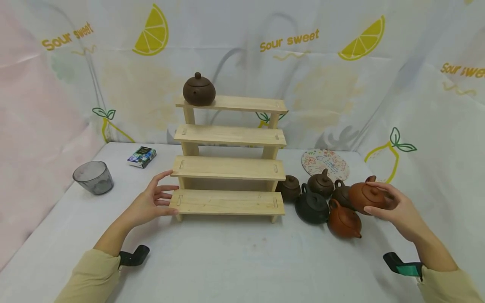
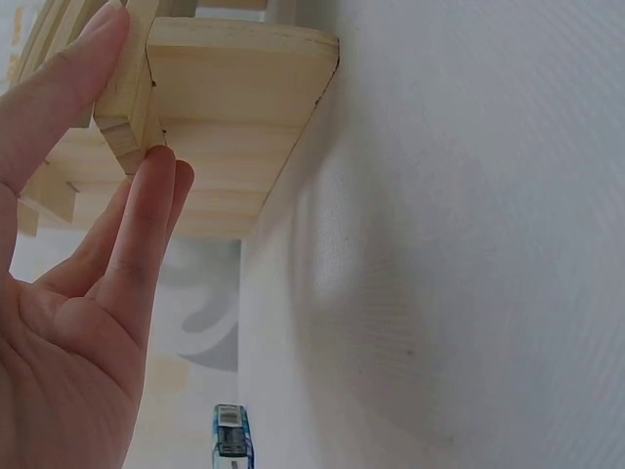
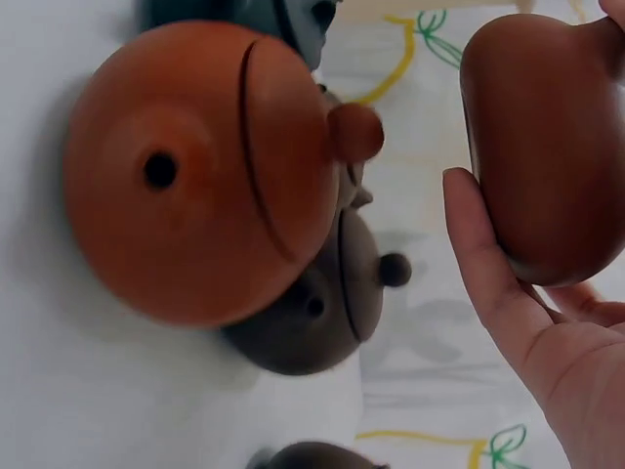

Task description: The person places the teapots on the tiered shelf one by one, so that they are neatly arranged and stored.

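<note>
In the head view my right hand [image 1: 401, 210] grips a reddish-brown clay teapot [image 1: 365, 195], thumb and fingers on either side of its body. That teapot [image 3: 547, 147] hangs clear of the table in the right wrist view. Just below stand an orange-red teapot [image 1: 344, 221], a black teapot [image 1: 312, 207] and several dark brown teapots [image 1: 289, 188]. My left hand [image 1: 151, 202] touches the left end of a four-step wooden display rack [image 1: 227, 202], its fingers spread. In the left wrist view, thumb and fingertips meet the edge of a rack board [image 2: 132, 107].
A dark brown teapot [image 1: 198, 90] sits on the rack's top step, at the left. On the table's left side are a grey glass cup [image 1: 94, 177] and a small box [image 1: 142, 157]. A round patterned mat [image 1: 326, 163] lies behind the teapots. Printed cloth hangs behind the table.
</note>
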`<action>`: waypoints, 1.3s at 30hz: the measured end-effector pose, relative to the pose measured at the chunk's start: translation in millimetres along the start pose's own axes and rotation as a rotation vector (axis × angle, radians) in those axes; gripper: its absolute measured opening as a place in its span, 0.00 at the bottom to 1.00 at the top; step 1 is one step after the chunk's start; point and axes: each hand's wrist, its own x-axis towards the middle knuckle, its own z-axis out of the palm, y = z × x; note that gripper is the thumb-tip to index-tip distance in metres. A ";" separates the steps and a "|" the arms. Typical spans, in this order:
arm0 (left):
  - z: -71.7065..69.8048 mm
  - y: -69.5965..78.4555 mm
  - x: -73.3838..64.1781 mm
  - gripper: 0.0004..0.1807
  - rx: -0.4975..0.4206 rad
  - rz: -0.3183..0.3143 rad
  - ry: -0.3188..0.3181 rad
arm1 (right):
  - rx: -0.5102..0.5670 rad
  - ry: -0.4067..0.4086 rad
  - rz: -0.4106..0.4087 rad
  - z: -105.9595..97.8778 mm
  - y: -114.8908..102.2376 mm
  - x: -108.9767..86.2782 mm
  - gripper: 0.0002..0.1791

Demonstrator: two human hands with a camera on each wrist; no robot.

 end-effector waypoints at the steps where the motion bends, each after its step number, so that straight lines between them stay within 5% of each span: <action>1: 0.0 -0.3 -0.4 0.60 0.000 0.000 -0.001 | 0.011 -0.003 -0.011 2.3 -2.2 2.9 0.32; 39: -0.7 0.6 0.0 0.59 0.002 0.002 -0.004 | 0.218 -0.113 -0.057 48.8 -106.6 108.0 0.32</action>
